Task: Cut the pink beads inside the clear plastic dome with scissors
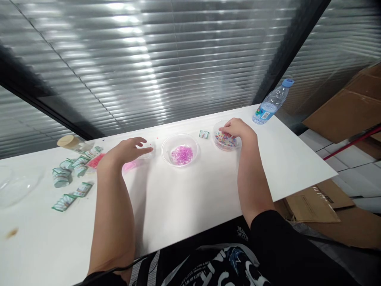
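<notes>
Sitting just right of the left hand [126, 151] with its parted fingers, the purple-filled bowl [178, 140] lay farther from the right hand [239, 129], whose fingers curled over the bead bowl [218, 126], grip unclear.

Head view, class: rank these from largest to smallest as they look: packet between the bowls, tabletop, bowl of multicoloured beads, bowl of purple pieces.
1. Tabletop
2. Bowl of purple pieces
3. Bowl of multicoloured beads, partly hidden by the right hand
4. Packet
</notes>
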The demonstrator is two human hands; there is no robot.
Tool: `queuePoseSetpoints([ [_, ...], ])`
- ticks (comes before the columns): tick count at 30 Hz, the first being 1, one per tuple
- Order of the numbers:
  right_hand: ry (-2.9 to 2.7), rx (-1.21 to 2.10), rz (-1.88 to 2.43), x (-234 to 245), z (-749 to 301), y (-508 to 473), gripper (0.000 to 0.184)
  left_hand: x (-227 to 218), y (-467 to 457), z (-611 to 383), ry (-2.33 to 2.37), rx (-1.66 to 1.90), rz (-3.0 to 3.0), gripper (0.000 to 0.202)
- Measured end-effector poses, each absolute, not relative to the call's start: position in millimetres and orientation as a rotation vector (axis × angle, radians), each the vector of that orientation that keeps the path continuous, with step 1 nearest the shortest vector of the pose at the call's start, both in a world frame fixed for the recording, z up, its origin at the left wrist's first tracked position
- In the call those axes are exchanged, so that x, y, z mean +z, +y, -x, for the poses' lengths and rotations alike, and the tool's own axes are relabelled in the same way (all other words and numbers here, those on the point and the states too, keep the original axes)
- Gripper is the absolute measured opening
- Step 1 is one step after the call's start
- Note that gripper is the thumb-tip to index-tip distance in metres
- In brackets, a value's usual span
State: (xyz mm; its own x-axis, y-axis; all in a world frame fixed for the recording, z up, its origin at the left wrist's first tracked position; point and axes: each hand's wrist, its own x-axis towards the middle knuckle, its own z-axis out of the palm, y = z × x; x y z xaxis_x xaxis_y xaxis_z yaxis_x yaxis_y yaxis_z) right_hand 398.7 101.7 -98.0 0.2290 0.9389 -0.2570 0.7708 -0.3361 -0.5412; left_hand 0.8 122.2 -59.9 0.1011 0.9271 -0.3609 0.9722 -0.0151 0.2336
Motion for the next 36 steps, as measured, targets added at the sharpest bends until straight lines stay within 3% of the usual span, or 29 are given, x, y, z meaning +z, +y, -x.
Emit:
queuePoseSetpoints([
  [36, -1.778, 0.525, 2.301, -99.9, -403.4, 103.5, 0.029, -58.3, 121.4, -0.2, 1.842, -0.136, -1.982, 0.074],
])
